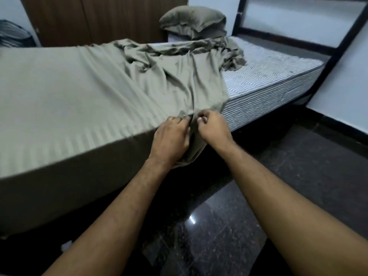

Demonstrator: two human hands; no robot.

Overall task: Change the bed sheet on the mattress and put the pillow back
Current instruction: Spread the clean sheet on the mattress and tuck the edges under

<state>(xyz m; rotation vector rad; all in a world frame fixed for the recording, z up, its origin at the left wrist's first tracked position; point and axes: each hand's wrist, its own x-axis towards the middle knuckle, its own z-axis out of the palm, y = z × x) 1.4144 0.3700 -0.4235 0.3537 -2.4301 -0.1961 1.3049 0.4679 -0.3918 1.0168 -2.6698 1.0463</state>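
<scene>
An olive-green striped bed sheet (pixel 65 82) lies smooth over the left part of the mattress and bunches in folds toward the middle. The right part of the mattress (pixel 266 76) is bare, white with thin dark stripes. My left hand (pixel 171 136) and my right hand (pixel 214 126) are side by side at the near edge of the bed, each pinching the hanging fold of the sheet between them. A pillow (pixel 193 21) in a matching green case sits past the far side of the bed.
A dark polished stone floor (pixel 288 176) runs along the near side of the bed. A brown wooden wardrobe (pixel 99 18) stands behind the bed. A dark bed frame (pixel 342 36) rises at the right end. A dark object (pixel 14 34) sits at far left.
</scene>
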